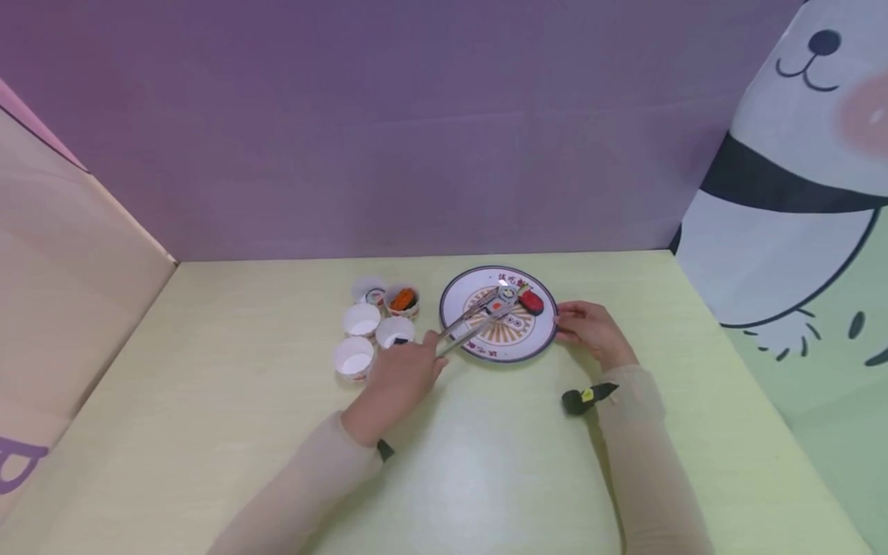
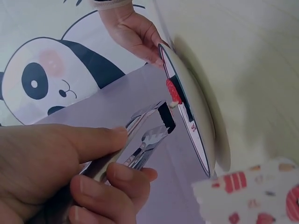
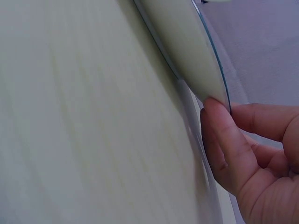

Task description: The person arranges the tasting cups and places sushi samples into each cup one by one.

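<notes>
My left hand (image 1: 405, 378) grips metal tongs (image 1: 473, 332) that reach over a white plate (image 1: 461, 301) with a dark rim and printed characters. At the tips of the tongs is a small dark-sided piece (image 2: 167, 116) like a sushi roll, close over the plate. Beside it on the plate lies a red-topped sushi piece (image 1: 531, 301). My right hand (image 1: 593, 331) pinches the plate's right rim between thumb and fingers, as the right wrist view shows.
Several white paper cups (image 1: 361, 319) cluster left of the plate. One cup holds an orange-topped sushi piece (image 1: 402, 298), another a round roll (image 1: 375, 297). A purple backdrop (image 1: 416, 154) stands behind the table, and a panda-printed sheet (image 1: 777, 239) at the right.
</notes>
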`<action>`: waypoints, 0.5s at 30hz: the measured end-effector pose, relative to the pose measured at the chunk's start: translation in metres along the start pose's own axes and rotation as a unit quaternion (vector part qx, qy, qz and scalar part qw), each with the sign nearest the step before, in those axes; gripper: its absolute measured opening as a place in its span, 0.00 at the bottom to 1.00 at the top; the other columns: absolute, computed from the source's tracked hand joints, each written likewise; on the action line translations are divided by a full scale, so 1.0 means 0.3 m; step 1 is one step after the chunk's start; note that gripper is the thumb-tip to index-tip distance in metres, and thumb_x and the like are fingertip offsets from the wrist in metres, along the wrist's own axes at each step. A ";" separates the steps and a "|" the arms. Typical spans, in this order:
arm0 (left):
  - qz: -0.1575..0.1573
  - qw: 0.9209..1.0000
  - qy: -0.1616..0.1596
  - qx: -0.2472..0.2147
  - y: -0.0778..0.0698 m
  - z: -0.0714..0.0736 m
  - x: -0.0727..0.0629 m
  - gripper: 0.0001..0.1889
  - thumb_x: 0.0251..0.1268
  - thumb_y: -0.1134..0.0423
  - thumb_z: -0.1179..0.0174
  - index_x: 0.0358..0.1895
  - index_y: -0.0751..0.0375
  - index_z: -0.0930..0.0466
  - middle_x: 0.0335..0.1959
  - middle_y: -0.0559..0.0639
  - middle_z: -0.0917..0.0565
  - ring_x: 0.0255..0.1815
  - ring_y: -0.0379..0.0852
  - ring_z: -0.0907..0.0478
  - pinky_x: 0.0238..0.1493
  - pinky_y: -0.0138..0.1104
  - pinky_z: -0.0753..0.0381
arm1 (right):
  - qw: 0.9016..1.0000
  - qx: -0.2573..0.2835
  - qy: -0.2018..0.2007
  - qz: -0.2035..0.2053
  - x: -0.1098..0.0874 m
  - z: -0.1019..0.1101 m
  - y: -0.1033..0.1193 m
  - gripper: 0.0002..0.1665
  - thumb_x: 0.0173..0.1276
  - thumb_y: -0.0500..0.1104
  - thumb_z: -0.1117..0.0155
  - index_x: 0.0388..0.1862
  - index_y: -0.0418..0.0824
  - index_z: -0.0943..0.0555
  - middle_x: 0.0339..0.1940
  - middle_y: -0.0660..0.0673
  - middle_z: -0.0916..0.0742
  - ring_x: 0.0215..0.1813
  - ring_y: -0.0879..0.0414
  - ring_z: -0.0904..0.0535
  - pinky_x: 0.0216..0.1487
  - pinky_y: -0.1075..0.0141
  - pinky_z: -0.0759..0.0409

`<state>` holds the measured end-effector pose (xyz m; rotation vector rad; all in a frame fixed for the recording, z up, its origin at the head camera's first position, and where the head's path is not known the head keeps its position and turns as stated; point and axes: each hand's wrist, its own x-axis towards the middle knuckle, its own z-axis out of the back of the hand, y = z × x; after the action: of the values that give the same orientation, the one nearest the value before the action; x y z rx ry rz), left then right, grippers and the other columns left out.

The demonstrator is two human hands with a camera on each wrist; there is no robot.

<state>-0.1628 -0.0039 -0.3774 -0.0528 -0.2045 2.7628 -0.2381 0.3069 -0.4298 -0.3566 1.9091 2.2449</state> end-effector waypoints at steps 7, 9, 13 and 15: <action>0.030 0.999 0.019 -0.008 0.040 0.027 -0.033 0.17 0.70 0.49 0.50 0.48 0.61 0.32 0.19 0.53 0.26 0.16 0.49 0.30 0.14 0.39 0.31 | 1.000 0.002 -0.002 -0.002 -0.002 -0.001 0.006 0.27 0.70 0.30 0.48 0.64 0.22 0.40 0.45 0.41 0.24 0.34 0.65 0.21 0.44 0.71 0.20; 0.032 0.999 0.016 -0.005 0.052 0.032 -0.045 0.17 0.70 0.49 0.49 0.47 0.61 0.32 0.17 0.53 0.27 0.14 0.49 0.31 0.13 0.39 0.32 | 1.000 0.004 -0.001 -0.001 -0.004 -0.002 0.005 0.27 0.69 0.30 0.48 0.64 0.21 0.40 0.44 0.42 0.24 0.33 0.65 0.20 0.43 0.71 0.20; 0.032 0.999 0.001 0.002 0.081 0.034 -0.068 0.17 0.69 0.50 0.48 0.44 0.62 0.33 0.14 0.52 0.30 0.12 0.48 0.32 0.12 0.38 0.34 | 1.000 0.011 0.002 0.003 -0.005 -0.001 0.003 0.28 0.69 0.30 0.48 0.64 0.20 0.41 0.42 0.44 0.23 0.33 0.65 0.20 0.43 0.72 0.20; 0.035 0.999 -0.001 0.002 0.096 0.037 -0.079 0.17 0.69 0.50 0.48 0.44 0.62 0.33 0.13 0.51 0.31 0.12 0.48 0.32 0.12 0.37 0.34 | 1.000 0.011 0.003 0.004 -0.003 -0.001 0.002 0.28 0.69 0.30 0.48 0.64 0.20 0.41 0.41 0.44 0.23 0.33 0.65 0.20 0.43 0.72 0.20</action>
<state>-0.1517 -0.0405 -0.3704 -0.0569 -0.2019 2.8322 -0.2373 0.3066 -0.4290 -0.3531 1.9406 2.2276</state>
